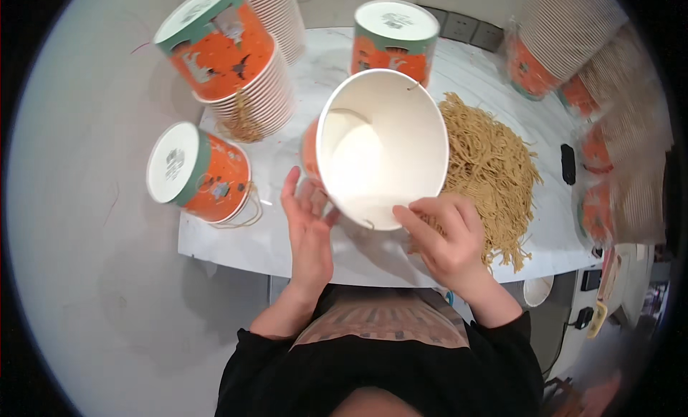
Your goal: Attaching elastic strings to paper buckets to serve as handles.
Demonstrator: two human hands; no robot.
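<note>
A large paper bucket (387, 144), white inside and orange outside, stands in front of me with its open mouth facing up toward me. Short bits of cord show at its far rim and near rim. At the bucket's left near side is my left hand (309, 227), fingers spread and close to the outer wall, holding nothing I can see. My right hand (448, 238) is at the near right rim, thumb and fingers drawn together; what they pinch is too small to make out. Beside it, a heap of tan cords (491, 177) lies on the table.
Other orange-and-green buckets stand upside down: one at the back (394, 40), one at the left (201, 172), and a stack (229, 51) at the back left with cord hanging on it. Wrapped bucket stacks (566, 37) line the right. The white table's (236, 241) near edge is before me.
</note>
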